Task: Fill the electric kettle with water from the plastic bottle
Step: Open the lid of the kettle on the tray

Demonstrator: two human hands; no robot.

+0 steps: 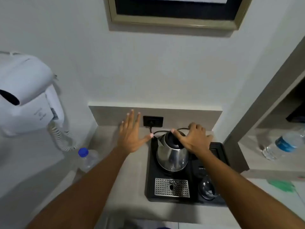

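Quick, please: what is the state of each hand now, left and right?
Left hand: open, fingers spread, holding nothing, over the counter beside the kettle.
Right hand: open, resting on the kettle's black lid, not gripping.

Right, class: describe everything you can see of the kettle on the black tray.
The kettle is a rounded, shiny metal pot with a black lid and a pointed spout facing left. It stands upright at the back of the black tray, behind the perforated metal grate. The right hand rests on its lid. The left hand is spread open just beside it.
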